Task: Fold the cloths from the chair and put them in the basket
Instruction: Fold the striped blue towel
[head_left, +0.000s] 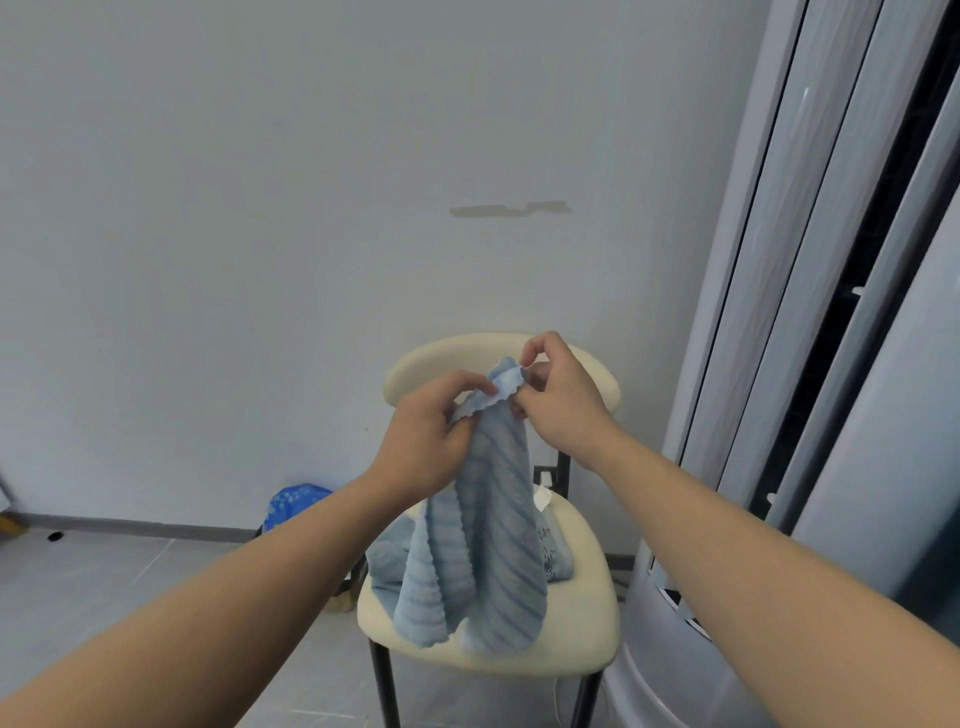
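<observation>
A light blue ribbed cloth (483, 545) hangs in front of the cream chair (587, 613), its lower end draping over the seat. My left hand (426, 436) grips the cloth's scalloped top edge from the left. My right hand (561, 395) pinches the same edge at its upper corner, close beside the left hand. More blue cloth (384, 564) lies on the seat behind the hanging one, partly hidden. No basket is in view.
The chair stands against a pale wall, on black legs. A tall grey rounded appliance (779, 364) rises right beside it. A blue patterned bag (293, 501) sits on the grey tiled floor by the wall, left of the chair.
</observation>
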